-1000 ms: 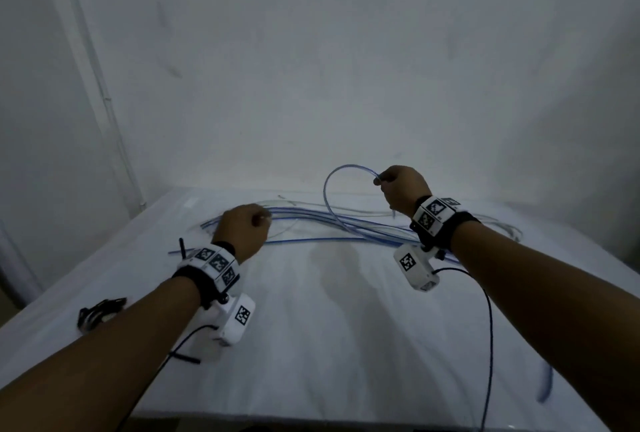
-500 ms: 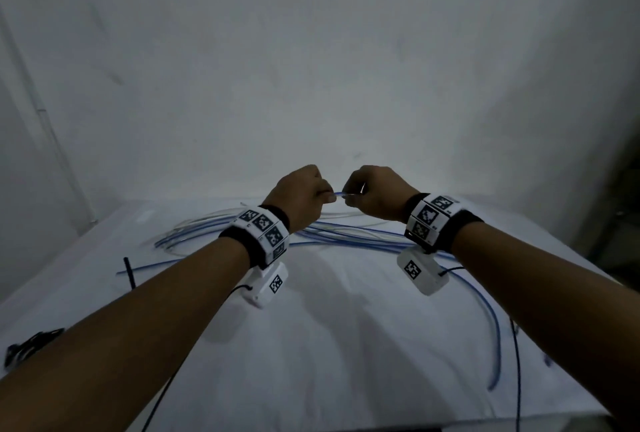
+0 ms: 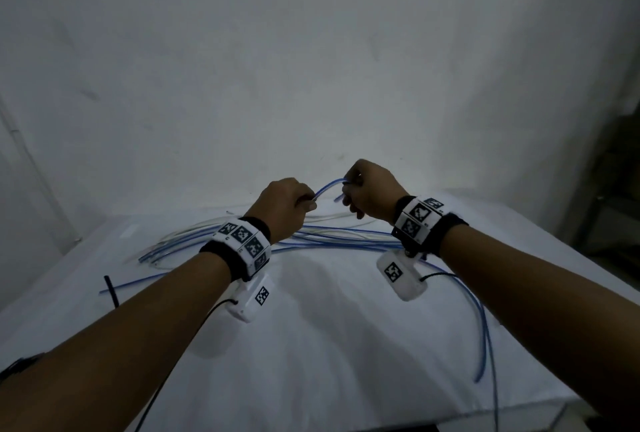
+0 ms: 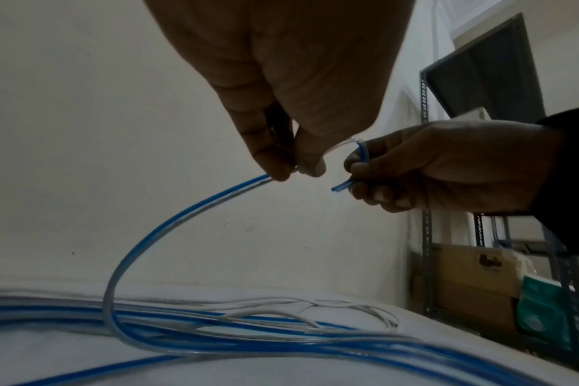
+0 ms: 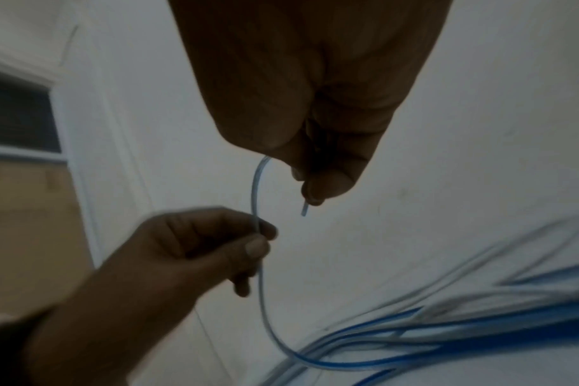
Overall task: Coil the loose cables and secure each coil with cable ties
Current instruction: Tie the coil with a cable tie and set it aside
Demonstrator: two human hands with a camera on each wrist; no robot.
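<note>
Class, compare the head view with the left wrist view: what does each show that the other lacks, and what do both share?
Head view only: both wristbands, a black cable tie on the white table.
Left wrist view only: a metal shelf holding boxes.
Both: left hand and right hand pinching the blue cable above the loose cables.

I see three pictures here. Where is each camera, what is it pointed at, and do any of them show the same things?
Head: worn on the head, looking down at the white table; both forearms, left hand, right hand.
Left wrist: under the left hand, looking along it past the fingers toward the wall and shelves.
Right wrist: under the right hand, facing the left hand.
All three share the blue cable pinched between both hands.
</note>
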